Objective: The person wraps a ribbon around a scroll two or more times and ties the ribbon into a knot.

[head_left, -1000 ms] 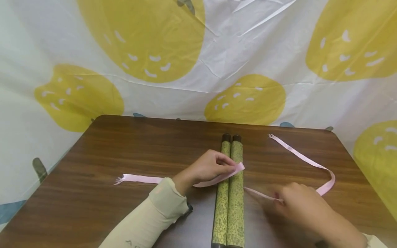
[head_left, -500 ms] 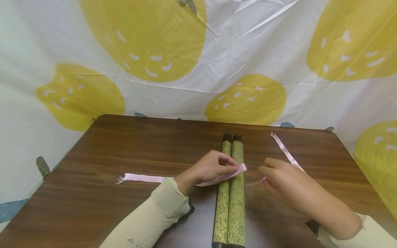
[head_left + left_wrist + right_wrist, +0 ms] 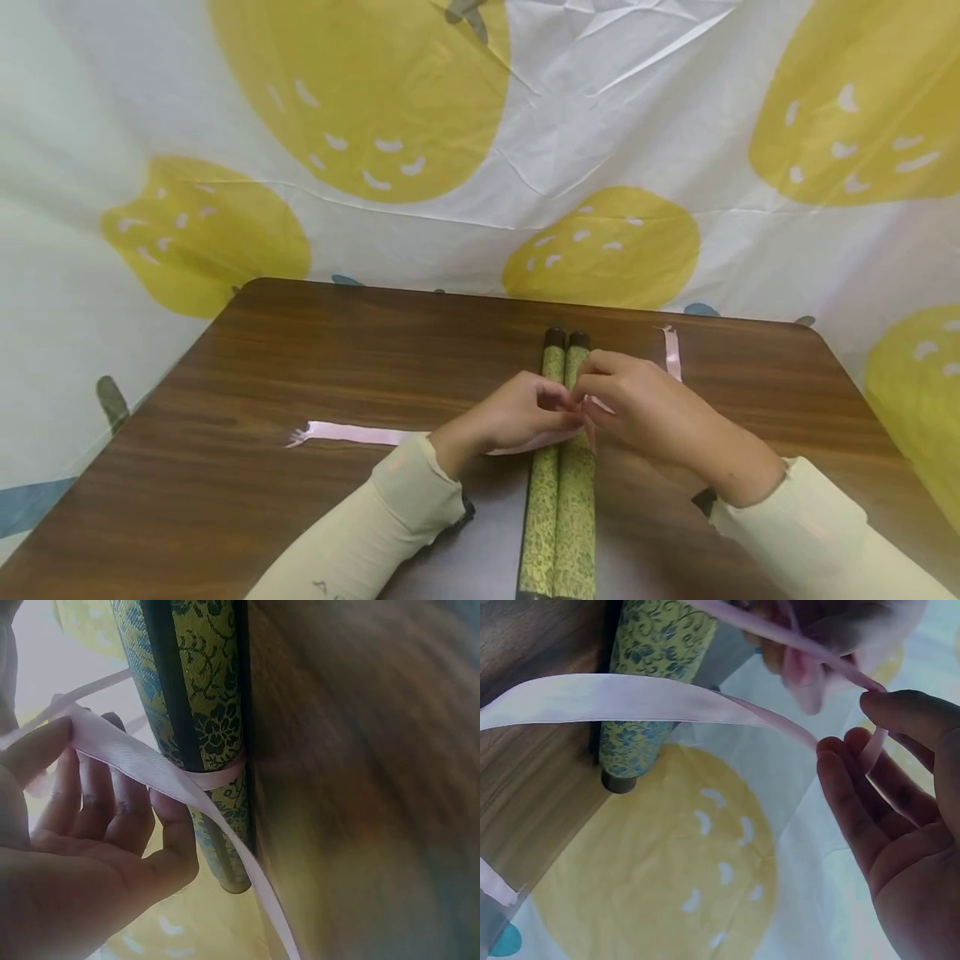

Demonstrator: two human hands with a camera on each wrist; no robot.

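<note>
A scroll (image 3: 573, 525), rolled from both sides into two green-and-gold brocade rolls with dark end knobs, lies lengthwise before me. In the left wrist view a pink ribbon (image 3: 139, 759) loops around one of its rolls. My left hand (image 3: 506, 415) pinches a length of that ribbon between thumb and fingers, just above the rolls. Close against it over the right roll is my right hand (image 3: 648, 410). From the right wrist, the ribbon (image 3: 645, 699) runs across the brocade to the right hand's thumb and fingertips, bending between them. Where the two hands meet, the ribbon is partly hidden.
One frayed ribbon end (image 3: 360, 433) stretches left over the brown wooden table (image 3: 337, 358). Another ribbon end (image 3: 672, 354) lies behind the right hand. Behind the table's back edge hangs a white cloth (image 3: 420, 242) with large yellow fruit prints.
My right hand has come up and leftward with the ribbon, from the table's right side to the left hand. The right ribbon tail has been drawn in. The left hand keeps nearly its place.
</note>
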